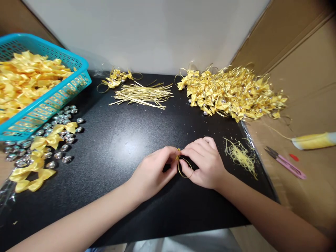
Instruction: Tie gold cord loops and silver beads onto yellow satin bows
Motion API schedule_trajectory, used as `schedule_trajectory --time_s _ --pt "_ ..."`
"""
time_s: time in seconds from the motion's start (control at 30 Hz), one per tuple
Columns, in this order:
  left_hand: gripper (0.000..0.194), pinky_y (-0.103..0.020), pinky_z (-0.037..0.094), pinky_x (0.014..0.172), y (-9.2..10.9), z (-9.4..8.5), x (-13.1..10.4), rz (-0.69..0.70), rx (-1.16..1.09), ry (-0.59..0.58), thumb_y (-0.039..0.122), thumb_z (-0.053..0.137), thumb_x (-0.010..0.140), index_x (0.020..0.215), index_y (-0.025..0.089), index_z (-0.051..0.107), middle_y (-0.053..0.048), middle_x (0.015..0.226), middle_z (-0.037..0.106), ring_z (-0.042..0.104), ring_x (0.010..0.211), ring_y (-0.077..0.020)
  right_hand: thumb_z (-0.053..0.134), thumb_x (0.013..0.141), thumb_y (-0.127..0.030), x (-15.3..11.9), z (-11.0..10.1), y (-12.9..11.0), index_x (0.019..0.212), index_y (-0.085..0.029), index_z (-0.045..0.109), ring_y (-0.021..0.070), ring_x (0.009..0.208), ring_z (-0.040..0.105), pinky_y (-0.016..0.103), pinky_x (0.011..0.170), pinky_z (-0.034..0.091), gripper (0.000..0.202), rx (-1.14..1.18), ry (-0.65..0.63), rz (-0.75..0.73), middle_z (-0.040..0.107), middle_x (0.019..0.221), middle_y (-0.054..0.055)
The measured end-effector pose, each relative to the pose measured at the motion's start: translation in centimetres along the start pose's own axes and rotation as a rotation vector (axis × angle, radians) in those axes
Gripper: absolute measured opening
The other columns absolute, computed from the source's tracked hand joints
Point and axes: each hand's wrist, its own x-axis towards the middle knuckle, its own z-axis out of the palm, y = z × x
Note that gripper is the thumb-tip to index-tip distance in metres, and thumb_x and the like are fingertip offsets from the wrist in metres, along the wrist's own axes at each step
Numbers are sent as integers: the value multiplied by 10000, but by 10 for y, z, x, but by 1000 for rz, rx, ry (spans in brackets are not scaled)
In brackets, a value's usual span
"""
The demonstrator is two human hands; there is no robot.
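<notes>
Over the middle of the black table, my left hand (156, 168) and my right hand (206, 162) meet fingertip to fingertip. Both are closed in a pinch on a thin gold cord (186, 177), whose loop hangs down between them. A small yellow bit (178, 151) shows at the left fingertips; the fingers hide most of it, so I cannot tell what it is. Beyond the hands lies a bundle of cut gold cords (144, 94). To the right is a heap of finished yellow bows with gold loops and small silver bells (231, 92).
A turquoise basket (85, 64) of yellow ribbon bows stands at the left. Beside it lie silver bells (67, 159) and several loose bows (47, 141). At the right are thread scraps (240, 155), pink-handled snips (291, 166) and a yellow thread spool (313, 140).
</notes>
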Motion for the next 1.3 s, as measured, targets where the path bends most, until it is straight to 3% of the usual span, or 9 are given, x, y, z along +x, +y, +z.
schedule_trajectory --time_s 0.27,0.47,0.77,0.93,1.1,1.2,1.3 --pt "128 -197 464 677 -10 4 -3 -3 33 -83 179 522 903 1019 228 503 23 835 618 595 731 -90 530 834 -158 3 1 2 767 -175 590 160 710 535 363 745 309 92 13 -31 24 658 705 11" --pt "137 -167 440 646 -7 0 1 23 24 -96 136 524 876 963 222 463 42 799 587 565 688 -69 506 862 -140 4 1 3 727 -171 579 146 684 506 351 720 282 156 9 -56 27 630 675 5" --pt "73 -156 401 573 0 -8 7 -94 -99 -128 149 526 854 838 193 470 49 693 531 486 591 -56 506 882 -152 4 -5 4 749 -169 580 140 697 500 340 724 273 154 119 -135 149 616 698 0" --pt "87 -191 400 581 0 -8 8 -183 -73 -60 243 547 878 827 182 511 33 673 557 511 598 -79 545 868 -166 3 -5 3 722 -182 586 125 673 513 313 708 302 152 300 -130 276 575 648 -22" --pt "188 -239 394 667 -1 -7 10 -9 66 -92 230 500 921 761 163 570 -2 702 605 518 688 -114 553 836 -142 1 -2 -2 695 -183 572 121 643 505 312 699 308 148 292 -38 306 551 615 -27" --pt "190 -245 389 674 -4 -7 10 42 117 -109 199 460 938 782 160 560 -7 710 593 499 698 -121 576 810 -165 0 -5 -1 780 -179 598 135 696 525 322 722 306 40 307 -114 301 579 682 -14" --pt "207 -264 384 681 -7 -7 10 81 217 -152 223 433 953 801 159 559 -25 743 588 480 712 -138 562 800 -174 -1 -9 3 855 -175 608 151 743 518 339 741 287 71 255 -207 230 610 763 5"
